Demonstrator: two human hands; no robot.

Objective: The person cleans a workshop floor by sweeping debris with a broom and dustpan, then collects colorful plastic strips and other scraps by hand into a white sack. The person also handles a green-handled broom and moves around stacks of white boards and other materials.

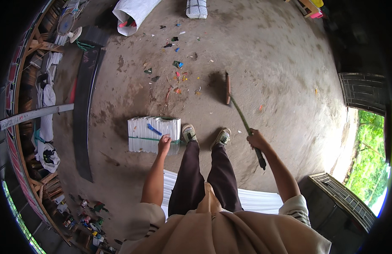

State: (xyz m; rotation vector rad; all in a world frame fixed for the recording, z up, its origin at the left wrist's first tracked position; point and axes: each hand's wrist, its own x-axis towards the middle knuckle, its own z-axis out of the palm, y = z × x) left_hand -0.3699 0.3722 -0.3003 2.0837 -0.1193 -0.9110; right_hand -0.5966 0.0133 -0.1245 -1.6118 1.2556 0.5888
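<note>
Two bare hands were at work over a dusty concrete floor [280, 55]. The right hand [256, 139] had its fingers wrapped around the thin dark handle of a long broom [245, 122], whose reddish-brown brush head [227, 88] rested on the floor well ahead of the person's grey sneakers [206, 135]. The left hand [164, 143] hung just above a bundle of white corrugated sheets tied with green cord [151, 134], fingers loosely curled and holding nothing. Scattered coloured scraps of litter [177, 72] lay just left of the brush head. A white woven sack [134, 12] lay farther off.
</note>
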